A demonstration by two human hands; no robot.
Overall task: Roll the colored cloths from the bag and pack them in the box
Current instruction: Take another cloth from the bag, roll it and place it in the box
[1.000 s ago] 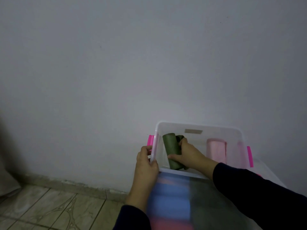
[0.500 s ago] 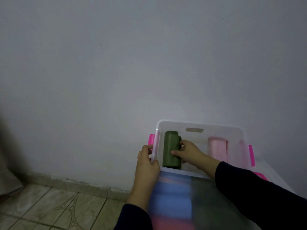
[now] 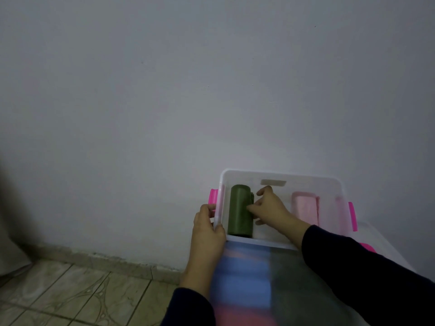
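Inside the box [image 3: 280, 176], her right hand [image 3: 270, 208] pinches the green roll [image 3: 239, 212]; her left hand [image 3: 207, 229] grips the box's rim.

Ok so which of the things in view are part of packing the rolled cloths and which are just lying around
Part of the job:
- green rolled cloth, touched by the right hand
- pink rolled cloth
- clear box, steadied by the left hand

Just there:
- blurred blue and red thing in front of the box
- tiled floor
- wall
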